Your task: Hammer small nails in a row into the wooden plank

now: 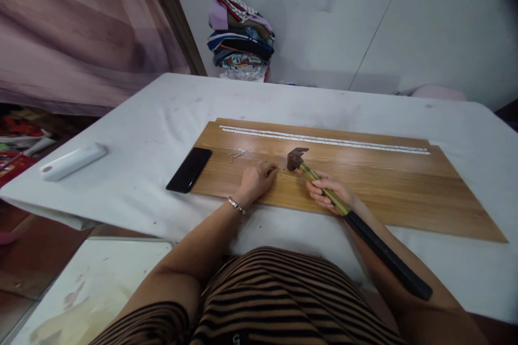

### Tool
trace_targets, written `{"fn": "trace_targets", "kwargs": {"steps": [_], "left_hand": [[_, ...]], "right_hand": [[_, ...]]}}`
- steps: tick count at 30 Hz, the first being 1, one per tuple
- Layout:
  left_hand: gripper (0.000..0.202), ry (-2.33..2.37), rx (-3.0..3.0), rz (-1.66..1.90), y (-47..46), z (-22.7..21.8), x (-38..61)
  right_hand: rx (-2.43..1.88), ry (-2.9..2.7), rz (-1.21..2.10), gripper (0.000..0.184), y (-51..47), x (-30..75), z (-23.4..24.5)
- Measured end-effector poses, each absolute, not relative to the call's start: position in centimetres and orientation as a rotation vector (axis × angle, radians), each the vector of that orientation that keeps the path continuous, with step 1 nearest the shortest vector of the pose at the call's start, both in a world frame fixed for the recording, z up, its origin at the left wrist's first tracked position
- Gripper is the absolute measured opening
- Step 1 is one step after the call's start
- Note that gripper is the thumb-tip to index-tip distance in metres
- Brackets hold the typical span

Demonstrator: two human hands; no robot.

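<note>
Gripping the hammer (pixel 372 238) in the right hand (pixel 335 190), over the wooden board (pixel 380 186) and just beside the left hand (pixel 256 180), tap lightly and squarely. Pinching with the latter what looks like a tiny nail (pixel 279 168), hard to confirm, tuck knuckles clear

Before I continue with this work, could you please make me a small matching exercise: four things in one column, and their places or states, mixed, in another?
Things
1. Claw hammer
2. Smartphone
3. Loose nails
4. Bracelet

Places or states
A. Around the left wrist
B. Black, at the left edge of the wooden board
C. Gripped in the right hand
D. Lying in a small group

Pairs: 1-C, 2-B, 3-D, 4-A
</note>
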State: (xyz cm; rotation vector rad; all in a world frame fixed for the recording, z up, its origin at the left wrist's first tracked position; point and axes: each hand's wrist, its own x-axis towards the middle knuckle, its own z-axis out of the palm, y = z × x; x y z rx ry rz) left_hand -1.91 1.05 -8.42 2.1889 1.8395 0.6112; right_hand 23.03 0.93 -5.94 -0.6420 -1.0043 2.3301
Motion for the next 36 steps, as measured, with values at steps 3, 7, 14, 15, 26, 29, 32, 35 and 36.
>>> {"fn": "trace_targets", "kwargs": {"steps": [3,7,14,15,26,29,32,35,36], "left_hand": [[0.022,1.839,2.186,0.603,1.0,-8.3,-1.9],[0.022,1.845,2.204,0.584,1.0,-8.4,-1.9],[0.022,1.849,2.188,0.572,0.9,-8.3,-1.8],[0.022,1.844,2.186,0.566,0.9,-8.2,-1.8],[0.023,1.832,2.153,0.553,0.8,-7.9,-1.6],[0.024,1.820,2.163,0.554,0.8,-7.9,-1.6],[0.024,1.815,2.177,0.555,0.8,-7.9,-1.6],[0.023,1.826,2.182,0.552,0.8,-7.9,-1.6],[0.023,1.828,2.183,0.553,0.8,-7.9,-1.6]], "right_hand": [[-0.641,-1.014,2.322,0.037,0.9,23.0,-5.9],[-0.653,-1.016,2.314,0.035,0.8,23.0,-6.0],[-0.699,-0.989,2.304,0.034,0.7,23.0,-6.3],[-0.702,-0.988,2.309,0.033,0.7,23.0,-6.3],[-0.656,-0.978,2.330,0.028,0.7,23.2,-6.7],[-0.657,-0.974,2.326,0.023,0.7,23.2,-6.9],[-0.676,-0.958,2.325,0.026,0.7,23.3,-7.1],[-0.685,-0.942,2.323,0.031,0.6,23.3,-7.2],[-0.681,-0.943,2.323,0.031,0.6,23.3,-7.1]]}}
